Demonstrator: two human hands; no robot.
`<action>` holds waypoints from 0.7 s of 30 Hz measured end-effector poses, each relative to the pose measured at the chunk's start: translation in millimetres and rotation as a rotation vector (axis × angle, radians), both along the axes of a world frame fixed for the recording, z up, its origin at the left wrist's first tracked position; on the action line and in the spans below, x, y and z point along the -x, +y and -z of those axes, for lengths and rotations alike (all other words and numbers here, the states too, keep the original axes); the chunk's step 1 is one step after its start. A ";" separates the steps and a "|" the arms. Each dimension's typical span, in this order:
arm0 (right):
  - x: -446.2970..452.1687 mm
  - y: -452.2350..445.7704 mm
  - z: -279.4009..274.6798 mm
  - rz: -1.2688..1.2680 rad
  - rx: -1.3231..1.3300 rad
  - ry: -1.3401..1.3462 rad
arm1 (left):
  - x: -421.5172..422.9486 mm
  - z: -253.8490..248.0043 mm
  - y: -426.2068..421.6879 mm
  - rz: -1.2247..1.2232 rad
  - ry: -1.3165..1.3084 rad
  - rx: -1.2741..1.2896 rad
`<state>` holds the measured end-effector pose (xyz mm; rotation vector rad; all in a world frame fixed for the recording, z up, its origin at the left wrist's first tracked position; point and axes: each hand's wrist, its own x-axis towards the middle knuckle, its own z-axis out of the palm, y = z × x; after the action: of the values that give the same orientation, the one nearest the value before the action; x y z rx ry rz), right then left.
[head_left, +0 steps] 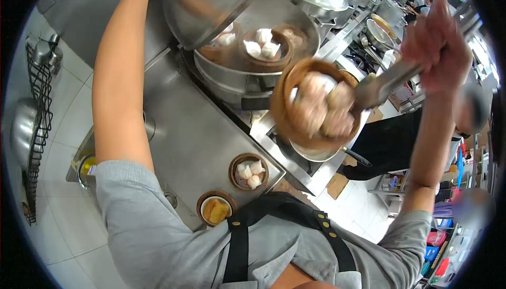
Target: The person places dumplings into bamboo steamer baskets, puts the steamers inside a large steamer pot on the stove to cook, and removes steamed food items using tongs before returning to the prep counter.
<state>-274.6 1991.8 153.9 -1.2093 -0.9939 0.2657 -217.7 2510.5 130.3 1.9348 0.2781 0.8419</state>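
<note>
right fingers (423,41): curled round tongs (391,81), upper right | basket (283,111): at tongs' tip, centre | left fingers: unseen, can't tell

A round brown steamer basket (279,104) of blurred, pale pinkish dumplings (311,110) hangs tilted just right of the frame's centre, metal tongs (390,81) at its right rim, and a shiny metal lid (192,12) tilts at upper left-centre.

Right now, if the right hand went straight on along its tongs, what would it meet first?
Past the raised basket held by the tongs, probably the small dumpling basket on the counter; depth is unclear, so it may pass above.
</note>
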 end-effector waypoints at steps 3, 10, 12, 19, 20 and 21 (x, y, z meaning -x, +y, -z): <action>-78.3 -20.3 -35.5 0.208 0.046 0.033 | -8.6 2.4 14.3 -0.032 0.026 -0.044; -215.8 95.1 52.9 0.691 -0.028 -0.177 | -15.3 -3.1 23.9 0.020 0.134 -0.118; -211.1 122.7 67.7 0.684 -0.063 -0.005 | -5.9 -4.0 15.9 0.007 0.096 -0.100; -245.6 143.1 119.7 0.697 0.080 0.112 | -7.0 -6.7 -1.9 0.005 0.090 -0.147; -252.7 138.9 120.1 0.673 0.071 0.136 | -10.1 -6.5 -1.6 0.032 0.105 -0.152; -259.2 135.3 120.5 0.648 0.058 0.158 | -13.6 -6.7 -1.7 0.039 0.103 -0.147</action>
<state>-15.4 2127.1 33.4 -1.4721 -0.4222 -0.1222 -204.1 2508.8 137.1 2.1179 0.2449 0.7562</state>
